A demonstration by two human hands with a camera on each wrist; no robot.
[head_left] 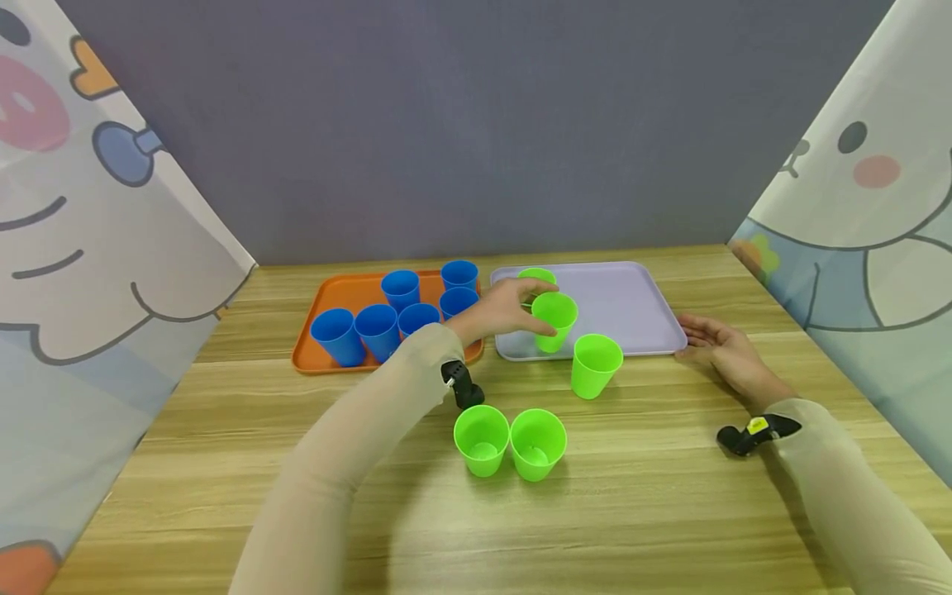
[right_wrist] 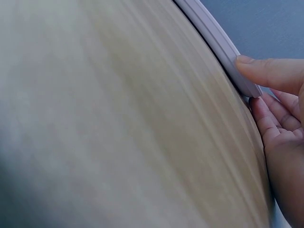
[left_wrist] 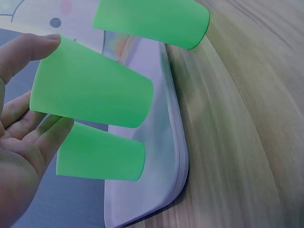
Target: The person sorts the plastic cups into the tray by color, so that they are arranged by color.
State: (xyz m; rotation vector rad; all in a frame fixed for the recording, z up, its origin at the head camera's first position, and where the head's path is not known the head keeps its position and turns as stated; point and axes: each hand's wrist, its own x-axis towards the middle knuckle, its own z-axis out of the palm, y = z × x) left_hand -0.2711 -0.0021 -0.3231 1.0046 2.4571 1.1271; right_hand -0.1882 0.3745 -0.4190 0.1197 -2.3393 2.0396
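My left hand (head_left: 502, 310) grips a green cup (head_left: 551, 330) near its rim, thumb on one side and fingers on the other. That cup is over the near left part of the lavender tray (head_left: 617, 306). Behind it, another green cup (head_left: 537, 274) stands on the tray, partly hidden by the held one. At the tray's near right corner, my right hand (head_left: 717, 351) holds the edge, its thumb (right_wrist: 270, 73) on the rim and its fingers around the corner. In front of the tray, a green cup (head_left: 592, 372) stands on the table.
Two more green cups (head_left: 482, 450) stand side by side on the wooden table (head_left: 632, 512). Left of the lavender tray, an orange tray (head_left: 349, 289) bears several blue cups (head_left: 338, 339), some partly covered by my left arm. A grey panel (head_left: 476, 124) rises behind.
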